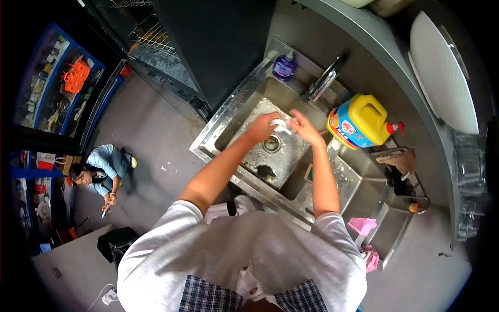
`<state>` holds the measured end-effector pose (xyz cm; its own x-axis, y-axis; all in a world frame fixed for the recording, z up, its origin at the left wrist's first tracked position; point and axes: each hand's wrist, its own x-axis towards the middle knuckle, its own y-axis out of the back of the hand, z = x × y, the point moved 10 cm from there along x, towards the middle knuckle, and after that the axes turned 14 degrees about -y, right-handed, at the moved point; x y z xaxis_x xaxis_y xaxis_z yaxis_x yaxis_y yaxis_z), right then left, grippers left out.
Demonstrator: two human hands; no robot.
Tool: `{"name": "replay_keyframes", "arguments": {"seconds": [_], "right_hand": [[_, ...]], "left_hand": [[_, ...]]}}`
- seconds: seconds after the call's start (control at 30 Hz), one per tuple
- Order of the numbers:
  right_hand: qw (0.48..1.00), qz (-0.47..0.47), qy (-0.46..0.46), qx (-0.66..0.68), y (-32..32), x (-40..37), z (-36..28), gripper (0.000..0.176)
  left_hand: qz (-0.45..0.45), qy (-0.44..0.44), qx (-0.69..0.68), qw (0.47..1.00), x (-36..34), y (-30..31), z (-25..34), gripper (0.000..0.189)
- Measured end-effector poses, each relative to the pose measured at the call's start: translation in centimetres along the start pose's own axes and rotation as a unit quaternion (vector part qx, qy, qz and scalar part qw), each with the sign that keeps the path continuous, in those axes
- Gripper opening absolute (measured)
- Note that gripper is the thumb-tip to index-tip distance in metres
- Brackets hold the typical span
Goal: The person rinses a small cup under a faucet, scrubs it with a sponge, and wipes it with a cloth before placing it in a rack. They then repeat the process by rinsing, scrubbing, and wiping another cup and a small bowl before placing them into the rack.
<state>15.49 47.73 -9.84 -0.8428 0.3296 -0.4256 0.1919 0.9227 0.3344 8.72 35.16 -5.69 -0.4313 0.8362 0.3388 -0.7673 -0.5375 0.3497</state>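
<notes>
Both my hands are over the steel sink [244,93], above its drain [271,143]. My left hand [262,126] and my right hand [302,126] meet on a small white object [280,125], each holding one side of it. What the white object is cannot be told. The tap [323,82] stands just beyond my hands. A dark lump [266,172] lies on the sink floor near the front wall.
A purple soap bottle [285,66] sits at the sink's back corner. A yellow detergent jug [362,121] stands right of the tap. Pink cloths [363,226] lie on the drainboard. A large white round thing [442,73] is at far right. A person [101,171] crouches on the floor at left.
</notes>
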Motion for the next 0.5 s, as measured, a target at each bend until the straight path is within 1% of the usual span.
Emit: {"name": "replay_keyframes", "arguments": {"seconds": [0.03,0.07,0.13,0.2,0.23,0.27,0.33,0.43,0.5], "right_hand": [[0.988,-0.137,-0.065,0.034,-2.8,-1.1,0.9,0.035],[0.977,-0.173,-0.095,0.081,-4.1,-2.4,1.5,0.027],[0.975,-0.209,-0.048,0.049,-5.8,-4.8,0.1,0.02],[0.976,-0.194,-0.091,0.049,-6.2,-6.8,-1.1,0.017],[0.993,-0.112,-0.041,-0.008,-6.0,-6.8,-1.8,0.019],[0.983,-0.019,0.021,-0.18,-5.4,-7.2,-2.7,0.022],[0.958,0.095,0.098,-0.252,-5.6,-9.1,-5.5,0.024],[0.946,0.203,0.091,-0.237,-6.5,-10.1,-6.7,0.025],[0.95,0.224,0.059,-0.208,-8.1,-10.1,-6.9,0.026]], "left_hand": [[-0.01,-0.045,0.026,0.999,0.1,0.9,1.2,0.017],[-0.019,-0.091,0.054,0.994,0.2,1.7,2.6,0.017],[-0.039,-0.086,0.006,0.996,-0.1,2.2,3.8,0.015],[-0.063,-0.084,-0.038,0.994,-0.5,2.5,4.4,0.015],[-0.07,-0.12,-0.054,0.989,-0.6,2.5,5.1,0.015],[-0.086,-0.196,-0.014,0.977,-0.6,2.5,6.4,0.011],[-0.107,-0.109,-0.052,0.987,-0.6,2.2,4.8,0.009],[-0.119,-0.043,-0.14,0.982,-1.2,2.5,2.9,0.009],[-0.121,-0.036,-0.184,0.975,-2.4,2.6,2.4,0.012]]}}
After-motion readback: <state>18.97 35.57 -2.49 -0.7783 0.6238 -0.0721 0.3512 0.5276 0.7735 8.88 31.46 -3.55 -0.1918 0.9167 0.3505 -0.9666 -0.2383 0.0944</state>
